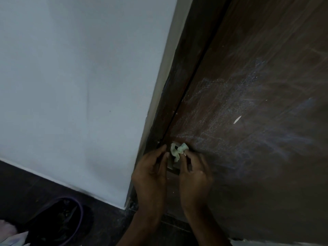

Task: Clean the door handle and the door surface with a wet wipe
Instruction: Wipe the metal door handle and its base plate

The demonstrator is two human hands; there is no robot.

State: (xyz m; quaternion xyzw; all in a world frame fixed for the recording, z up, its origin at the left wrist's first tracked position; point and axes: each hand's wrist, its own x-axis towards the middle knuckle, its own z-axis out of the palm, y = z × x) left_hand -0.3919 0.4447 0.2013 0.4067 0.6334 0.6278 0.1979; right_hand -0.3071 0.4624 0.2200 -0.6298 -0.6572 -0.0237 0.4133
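- Nearest to the camera, 2 bare forearms reach forward and down toward a dark wooden door, both hands meeting low at its left edge.
- The left hand has its fingers curled toward the door edge; its thumb and fingertips sit at a small metal fitting, though whether they grip it or only steady it cannot be told.
- The right hand pinches a crumpled pale green wet wipe between thumb and fingertips, holding it against the fitting.
- That fitting, apparently the door handle or its plate, is mostly hidden between the 2 hands; only a pale metal strip shows below the wipe.
- Judging by this, the handle is being cleaned now, and the step is not finished.
- Beyond the hands, the door surface carries broad chalky, bluish-white smears and 1 small white fleck, so most of the surface looks unwiped.
- Left of the door stand a dark frame and a plain white wall running down to a dark floor.
- At the lower left, on the floor, sits 1 round bin with a purple rim, lined with a black bag; its contents are too dark to tell.
- Something pale and soft lies beside the bin at the corner, unidentifiable.
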